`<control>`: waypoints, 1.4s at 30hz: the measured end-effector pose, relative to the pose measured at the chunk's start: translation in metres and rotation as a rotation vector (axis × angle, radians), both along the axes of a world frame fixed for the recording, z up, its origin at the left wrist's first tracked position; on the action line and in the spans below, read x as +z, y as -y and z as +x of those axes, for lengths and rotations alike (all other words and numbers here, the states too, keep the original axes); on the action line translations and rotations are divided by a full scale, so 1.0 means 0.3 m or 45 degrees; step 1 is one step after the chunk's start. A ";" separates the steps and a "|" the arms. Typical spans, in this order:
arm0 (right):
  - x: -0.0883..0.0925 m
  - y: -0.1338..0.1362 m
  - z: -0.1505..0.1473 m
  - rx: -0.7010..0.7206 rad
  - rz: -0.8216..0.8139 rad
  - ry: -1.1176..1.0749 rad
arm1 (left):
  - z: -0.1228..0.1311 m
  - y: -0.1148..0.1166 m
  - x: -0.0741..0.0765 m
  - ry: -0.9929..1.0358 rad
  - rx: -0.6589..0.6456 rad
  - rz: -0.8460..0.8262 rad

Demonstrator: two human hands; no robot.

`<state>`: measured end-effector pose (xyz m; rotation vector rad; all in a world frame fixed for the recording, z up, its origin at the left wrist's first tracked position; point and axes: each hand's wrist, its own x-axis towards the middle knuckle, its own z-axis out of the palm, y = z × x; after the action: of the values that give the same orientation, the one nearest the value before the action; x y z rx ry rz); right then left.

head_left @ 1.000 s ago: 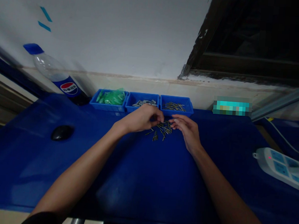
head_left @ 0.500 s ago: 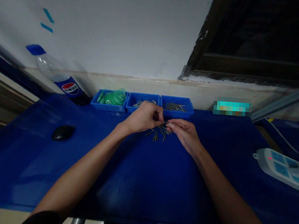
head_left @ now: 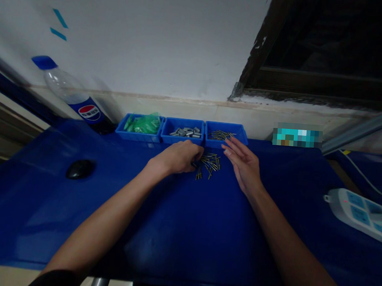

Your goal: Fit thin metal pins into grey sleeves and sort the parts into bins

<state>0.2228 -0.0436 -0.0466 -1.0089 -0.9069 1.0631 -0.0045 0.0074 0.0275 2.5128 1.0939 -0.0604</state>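
A loose pile of thin metal pins (head_left: 212,162) with dark and brass-coloured parts lies on the blue table. At the pile's left edge my left hand (head_left: 184,157) reaches down with fingers curled together; what its fingertips hold, if anything, is hidden. My right hand (head_left: 244,165) hovers just right of the pile, fingers stretched and apart, holding nothing visible. Its fingertips overlap the front of the right blue bin (head_left: 240,142), which contains more pins (head_left: 221,135). Beside that, the middle blue bin (head_left: 167,138) carries short silvery metal pieces (head_left: 188,132).
The left blue bin (head_left: 122,134) contains green pieces in clear plastic (head_left: 143,124). A cola bottle (head_left: 79,100) and a black computer mouse (head_left: 80,169) are on the left. On the right are a white power strip (head_left: 362,214) and a blurred turquoise item (head_left: 298,136).
My hands have moved apart from where they met above the pile. The left has lowered to the pile's left edge; the right has drawn right and spread its fingers.
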 end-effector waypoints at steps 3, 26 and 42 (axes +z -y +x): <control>0.002 0.005 -0.004 0.025 -0.035 0.033 | 0.004 0.001 -0.011 -0.047 -0.009 -0.026; 0.000 0.010 -0.016 0.132 -0.087 0.139 | 0.013 -0.010 0.027 0.593 -0.142 0.119; 0.020 0.033 -0.047 0.252 -0.139 0.060 | 0.039 0.008 0.019 0.773 0.138 -0.026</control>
<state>0.2087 -0.0534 -0.0405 -1.0540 -1.0117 1.2700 0.0071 0.0049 0.0333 2.2105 0.9499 0.6706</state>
